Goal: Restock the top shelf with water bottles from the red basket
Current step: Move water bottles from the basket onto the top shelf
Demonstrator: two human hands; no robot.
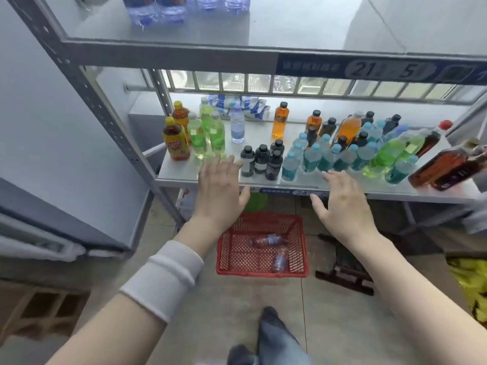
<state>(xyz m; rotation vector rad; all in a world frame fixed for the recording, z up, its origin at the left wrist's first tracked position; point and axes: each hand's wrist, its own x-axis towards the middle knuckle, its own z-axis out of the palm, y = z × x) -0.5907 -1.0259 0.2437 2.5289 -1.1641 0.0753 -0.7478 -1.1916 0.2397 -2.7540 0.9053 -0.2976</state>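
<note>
We hold left hand (pixel 220 185) and right hand (pixel 345 204) spread, empty, above basket (pixel 261 270); 2 bottles (pixel 266 241) inside: 1 lies 3–9 o'clock, the other 12–6; middle shelf (pixel 184 172) crowded at 12.

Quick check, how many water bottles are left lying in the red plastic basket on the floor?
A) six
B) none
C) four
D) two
D: two clear water bottles with blue labels lie on their sides in the red plastic basket, and both open hands, left hand and right hand, hold nothing.
</note>
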